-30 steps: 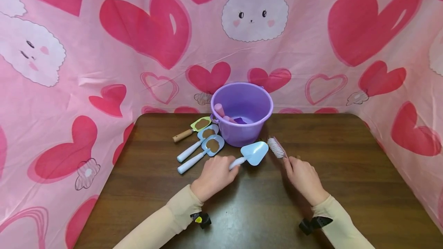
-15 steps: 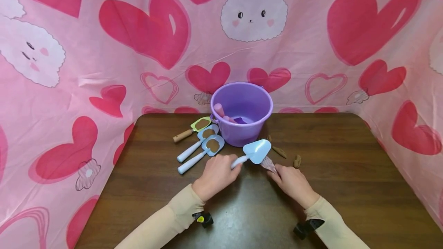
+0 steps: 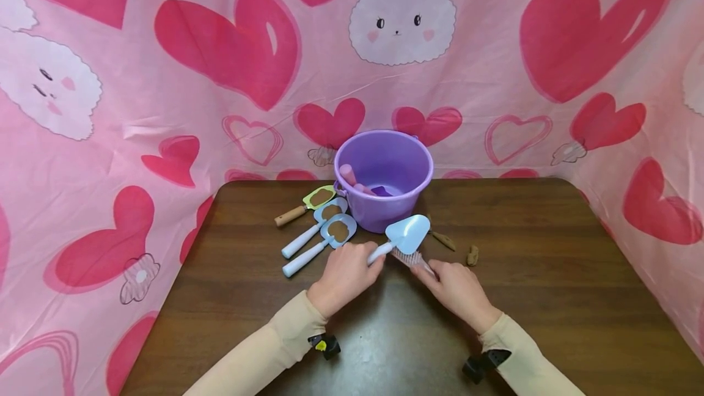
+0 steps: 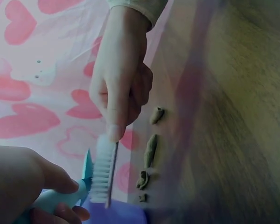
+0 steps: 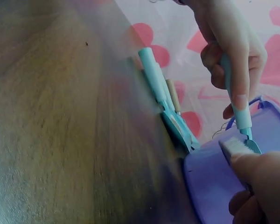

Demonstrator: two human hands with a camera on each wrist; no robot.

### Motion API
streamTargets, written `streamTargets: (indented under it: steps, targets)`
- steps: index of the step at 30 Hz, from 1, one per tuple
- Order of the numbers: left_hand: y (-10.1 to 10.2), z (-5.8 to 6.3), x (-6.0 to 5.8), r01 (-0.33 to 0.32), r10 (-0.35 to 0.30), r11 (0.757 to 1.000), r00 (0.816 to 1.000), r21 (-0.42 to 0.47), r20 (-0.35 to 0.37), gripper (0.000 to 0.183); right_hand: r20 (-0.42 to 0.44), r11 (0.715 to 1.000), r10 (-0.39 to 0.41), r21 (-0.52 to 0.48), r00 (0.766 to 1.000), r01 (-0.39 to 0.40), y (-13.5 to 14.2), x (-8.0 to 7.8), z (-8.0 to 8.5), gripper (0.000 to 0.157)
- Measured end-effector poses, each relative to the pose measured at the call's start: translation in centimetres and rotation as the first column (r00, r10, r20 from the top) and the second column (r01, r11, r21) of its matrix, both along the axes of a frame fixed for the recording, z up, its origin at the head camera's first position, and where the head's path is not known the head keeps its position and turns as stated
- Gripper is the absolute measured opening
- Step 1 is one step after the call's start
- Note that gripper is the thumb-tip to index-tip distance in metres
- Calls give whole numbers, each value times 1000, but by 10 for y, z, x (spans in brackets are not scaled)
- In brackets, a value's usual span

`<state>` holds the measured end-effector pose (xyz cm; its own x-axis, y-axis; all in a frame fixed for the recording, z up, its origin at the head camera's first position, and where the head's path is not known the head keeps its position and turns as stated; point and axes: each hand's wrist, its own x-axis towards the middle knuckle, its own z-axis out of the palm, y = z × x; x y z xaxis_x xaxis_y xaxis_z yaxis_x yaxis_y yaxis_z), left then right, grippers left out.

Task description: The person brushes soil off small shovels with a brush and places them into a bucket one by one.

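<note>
Mid-frame, my left grip (image 3: 346, 278), curled round the trowel (image 3: 408, 234), slants it upper right, overlapping the upper-left-pointing brush (image 3: 411, 258) my right grip (image 3: 461, 291) pinches.

Bucket (image 3: 379, 208) is showing smooth, semi-gloss plastic. Tabletop (image 3: 550, 274) is reading as wood grain, throwing a glossy glare. Backdrop (image 3: 495, 72) is hanging as creased cloth; sleeves (image 3: 269, 344) are looking like matt fabric. Held trowel (image 3: 407, 234) is shining smooth; can't fairly call metal or plastic from here. Brush (image 4: 102, 181) is presenting rough bristles. Clods (image 3: 472, 255) are looking matt, rough.
</note>
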<state>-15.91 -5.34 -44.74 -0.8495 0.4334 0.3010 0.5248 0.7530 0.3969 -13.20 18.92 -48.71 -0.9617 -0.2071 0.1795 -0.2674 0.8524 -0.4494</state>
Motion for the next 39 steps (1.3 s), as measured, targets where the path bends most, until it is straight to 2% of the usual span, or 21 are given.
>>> streamTargets:
  steps: [5,11,14,23,32,36,39]
  targets:
    - [0,-1,-1,21,-21,1000,999,-23,28,25,-13,999,-49,5,999,49,4,-1,2,45]
    - [0,-3,1,39,-39,999,999,-30,-1,26,-19,994,-108,13,994,108,15,-3,3,46]
    - [1,-2,1,35,-35,999,999,-27,-9,26,-20,994,-105,15,994,105,16,-3,2,46]
    - [6,1,2,19,-20,1000,999,-2,-26,27,-15,1000,-18,18,1000,18,7,2,0,44]
    - [5,2,5,51,-51,998,999,-26,-11,28,-51,994,-106,-22,993,105,19,-4,5,45]
    - [3,-1,7,55,-55,998,998,-28,12,28,-24,991,-134,-13,991,133,23,-5,2,46]
    - [4,-1,7,47,-47,999,999,-20,1,28,6,993,-117,-11,993,117,22,-6,0,46]
